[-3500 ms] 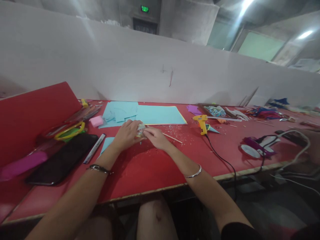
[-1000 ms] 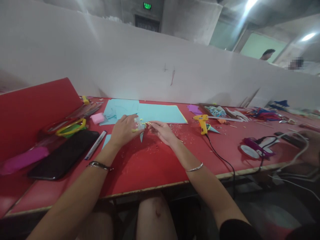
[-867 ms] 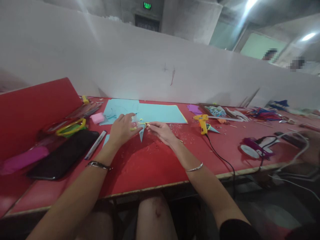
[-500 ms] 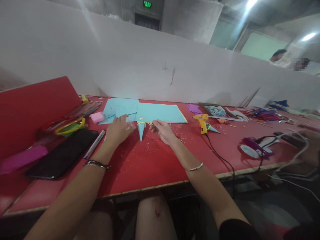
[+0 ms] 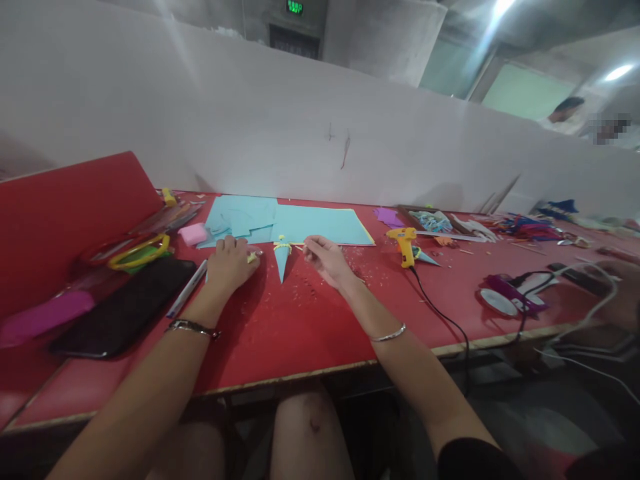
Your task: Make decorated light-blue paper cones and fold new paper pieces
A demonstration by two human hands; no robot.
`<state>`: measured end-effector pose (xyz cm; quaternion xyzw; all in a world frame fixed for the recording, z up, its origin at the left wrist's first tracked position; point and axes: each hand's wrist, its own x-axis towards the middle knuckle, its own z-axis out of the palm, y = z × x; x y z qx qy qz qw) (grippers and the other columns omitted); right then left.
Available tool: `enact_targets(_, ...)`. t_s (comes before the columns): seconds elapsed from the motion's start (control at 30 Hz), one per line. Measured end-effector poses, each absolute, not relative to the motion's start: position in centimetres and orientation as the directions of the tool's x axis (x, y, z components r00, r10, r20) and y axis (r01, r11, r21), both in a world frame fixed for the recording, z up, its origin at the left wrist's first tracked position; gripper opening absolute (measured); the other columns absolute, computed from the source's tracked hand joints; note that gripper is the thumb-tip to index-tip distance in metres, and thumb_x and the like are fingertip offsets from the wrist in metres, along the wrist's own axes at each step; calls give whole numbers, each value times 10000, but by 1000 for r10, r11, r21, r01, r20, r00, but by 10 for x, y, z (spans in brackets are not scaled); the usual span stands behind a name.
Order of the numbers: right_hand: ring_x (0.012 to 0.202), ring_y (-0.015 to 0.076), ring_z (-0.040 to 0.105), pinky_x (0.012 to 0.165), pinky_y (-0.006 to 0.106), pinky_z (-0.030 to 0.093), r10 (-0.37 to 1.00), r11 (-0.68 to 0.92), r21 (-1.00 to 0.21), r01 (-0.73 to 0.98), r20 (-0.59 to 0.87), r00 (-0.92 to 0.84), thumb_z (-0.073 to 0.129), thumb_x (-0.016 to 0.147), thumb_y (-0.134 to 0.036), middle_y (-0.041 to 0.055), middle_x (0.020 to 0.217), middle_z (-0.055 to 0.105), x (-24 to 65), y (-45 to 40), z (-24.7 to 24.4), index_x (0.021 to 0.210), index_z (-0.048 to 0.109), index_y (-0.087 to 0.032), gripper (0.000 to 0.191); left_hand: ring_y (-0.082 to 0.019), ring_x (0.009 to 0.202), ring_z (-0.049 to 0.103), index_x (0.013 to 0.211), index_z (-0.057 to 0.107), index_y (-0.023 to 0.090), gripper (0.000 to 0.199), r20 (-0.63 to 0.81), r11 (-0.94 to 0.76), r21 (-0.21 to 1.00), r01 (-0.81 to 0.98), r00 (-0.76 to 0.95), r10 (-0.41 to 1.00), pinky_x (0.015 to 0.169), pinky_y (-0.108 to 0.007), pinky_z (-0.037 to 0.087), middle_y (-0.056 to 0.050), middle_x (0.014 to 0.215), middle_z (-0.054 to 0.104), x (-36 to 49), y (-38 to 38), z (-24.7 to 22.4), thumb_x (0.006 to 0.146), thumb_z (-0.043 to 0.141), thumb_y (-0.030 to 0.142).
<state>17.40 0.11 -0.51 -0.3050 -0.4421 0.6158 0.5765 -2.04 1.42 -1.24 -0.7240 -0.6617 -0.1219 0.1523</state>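
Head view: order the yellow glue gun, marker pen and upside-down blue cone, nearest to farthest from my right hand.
From the right hand:
1. Blue cone: just left, between both hands.
2. Yellow glue gun: right side.
3. Marker pen: far left, beside the phone.

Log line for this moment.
left hand: at clear plastic; right hand: beside blue cone; cone: tip toward person; glue gun: right of right hand

A marker lies beside a black phone
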Motion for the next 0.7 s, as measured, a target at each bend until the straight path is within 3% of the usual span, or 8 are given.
enact_targets(0.27,633,65,555,722,227,441,978,23,-884,-467,117,-173,652,623,-199,-20,683,642,172,-1,-2,764,655,-184,143,-341,1051,417,1109,493,89,451,345,-79,-27,997,83,935,700,-392,430,-201,1115,475,-19,13,-11,767,389,363)
enact_targets(0.5,599,62,527,643,210,424,991,0,-878,-479,64,-117,636,660,-277,-21,621,602,172,1,-3,687,632,-165,116,-331,1052,420,1103,497,99,450,346,-75,-12,997,74,935,714,-389,433,-189,1123,466,-21,16,-14,756,403,371)
enact_targets(0.7,536,43,480,576,186,397,992,31,-887,-460,83,-93,690,580,-288,-55,576,563,175,4,-8,678,595,-177,176,-335,1035,430,1087,508,108,431,350,-82,-19,996,84,933,711,-400,436,-192,1108,473,-21,15,-13,757,400,363)
